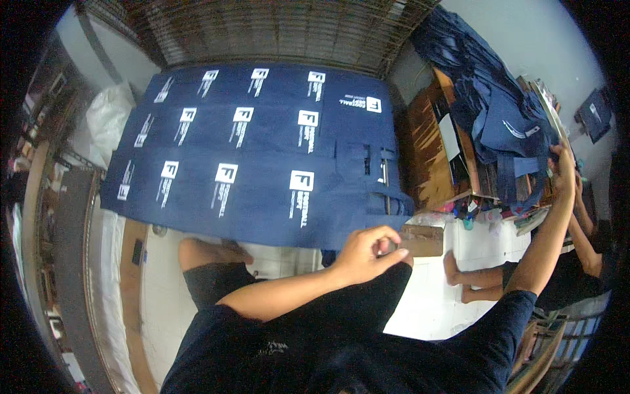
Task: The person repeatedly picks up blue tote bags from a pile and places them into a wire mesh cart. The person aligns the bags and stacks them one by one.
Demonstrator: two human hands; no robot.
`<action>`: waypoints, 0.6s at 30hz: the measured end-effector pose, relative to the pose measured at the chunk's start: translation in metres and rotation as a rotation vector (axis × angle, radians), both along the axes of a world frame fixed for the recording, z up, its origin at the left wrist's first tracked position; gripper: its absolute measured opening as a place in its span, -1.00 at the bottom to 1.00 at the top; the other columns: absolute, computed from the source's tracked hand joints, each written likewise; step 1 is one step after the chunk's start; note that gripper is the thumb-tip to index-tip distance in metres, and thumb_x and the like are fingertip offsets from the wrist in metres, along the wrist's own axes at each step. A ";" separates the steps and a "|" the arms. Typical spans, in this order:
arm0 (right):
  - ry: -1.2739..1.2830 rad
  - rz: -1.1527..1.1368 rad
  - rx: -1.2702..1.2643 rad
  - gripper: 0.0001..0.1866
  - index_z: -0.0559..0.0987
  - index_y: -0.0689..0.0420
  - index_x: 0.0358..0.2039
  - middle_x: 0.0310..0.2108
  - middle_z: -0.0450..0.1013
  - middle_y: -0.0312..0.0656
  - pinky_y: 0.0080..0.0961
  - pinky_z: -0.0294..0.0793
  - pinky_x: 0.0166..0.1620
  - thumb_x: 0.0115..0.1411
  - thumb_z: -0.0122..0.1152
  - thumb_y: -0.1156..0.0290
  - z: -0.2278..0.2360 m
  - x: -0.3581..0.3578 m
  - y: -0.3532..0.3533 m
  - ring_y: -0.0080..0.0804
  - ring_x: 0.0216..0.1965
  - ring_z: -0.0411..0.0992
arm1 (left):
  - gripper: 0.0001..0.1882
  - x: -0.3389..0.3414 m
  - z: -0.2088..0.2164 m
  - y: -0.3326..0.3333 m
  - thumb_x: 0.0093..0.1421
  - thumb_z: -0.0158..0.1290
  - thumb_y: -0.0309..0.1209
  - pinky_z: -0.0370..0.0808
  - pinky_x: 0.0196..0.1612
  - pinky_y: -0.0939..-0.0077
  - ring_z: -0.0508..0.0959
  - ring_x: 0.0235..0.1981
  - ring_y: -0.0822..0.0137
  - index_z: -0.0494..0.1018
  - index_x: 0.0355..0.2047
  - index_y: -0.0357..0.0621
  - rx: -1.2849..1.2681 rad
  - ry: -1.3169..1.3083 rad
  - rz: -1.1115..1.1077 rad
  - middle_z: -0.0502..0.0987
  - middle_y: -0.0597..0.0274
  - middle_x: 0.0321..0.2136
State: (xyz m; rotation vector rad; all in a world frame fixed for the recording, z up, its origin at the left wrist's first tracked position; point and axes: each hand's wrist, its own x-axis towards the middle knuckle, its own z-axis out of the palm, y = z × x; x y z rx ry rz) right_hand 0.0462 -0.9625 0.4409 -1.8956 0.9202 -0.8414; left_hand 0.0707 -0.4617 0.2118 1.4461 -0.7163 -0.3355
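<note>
My left hand (371, 253) is in front of the near right corner of a table covered with flat navy cloth bags (269, 141). Its fingers are curled toward the thumb; whatever they may hold is too unclear to name. Stretched far to the right, my right hand (562, 164) has its fingers closed at the edge of a navy cloth bag (502, 121) with a white print and hanging straps. This bag lies on the front of a heap of navy cloth (459, 49). The laid-out bags carry white square prints in rows, with handles showing at the right end.
A wooden cabinet (430, 134) stands under the heap. Another person's bare legs (479, 279) and arm (584, 226) are close by at the right. White plastic wrapping (111, 118) is beyond the table's left end. A metal rack (275, 33) lines the back.
</note>
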 end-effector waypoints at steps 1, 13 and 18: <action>0.108 0.065 -0.077 -0.53 0.37 0.05 0.09 -0.24 0.38 -0.25 -0.68 0.39 -0.38 0.15 -0.12 0.31 0.023 0.008 0.034 -0.55 -0.25 0.33 | -0.74 -0.009 -0.006 -0.005 0.01 0.23 -0.30 0.30 -0.59 0.58 0.35 -0.66 0.53 0.43 -0.38 -0.13 -0.033 0.142 -0.085 0.36 0.36 -0.69; 0.062 0.796 -0.358 -0.34 0.32 0.31 0.09 -0.04 0.40 -0.07 -0.55 0.36 0.04 -0.09 0.03 0.36 0.116 0.043 0.328 -0.40 -0.09 0.42 | -0.15 -0.017 0.016 0.027 0.14 -0.01 0.06 0.31 0.06 0.09 0.11 0.20 0.17 -0.17 0.30 0.14 -0.362 0.802 -0.811 -0.01 0.13 0.25; -0.276 0.532 -0.142 -0.33 0.33 0.36 0.09 0.03 0.34 -0.03 -0.44 0.19 0.17 -0.14 0.03 0.45 0.027 0.009 0.321 -0.30 0.03 0.33 | -0.10 0.011 0.015 0.047 0.13 -0.02 0.09 0.38 0.00 -0.06 0.08 0.23 0.08 -0.28 0.31 0.18 -0.521 0.908 -0.546 -0.14 0.10 0.29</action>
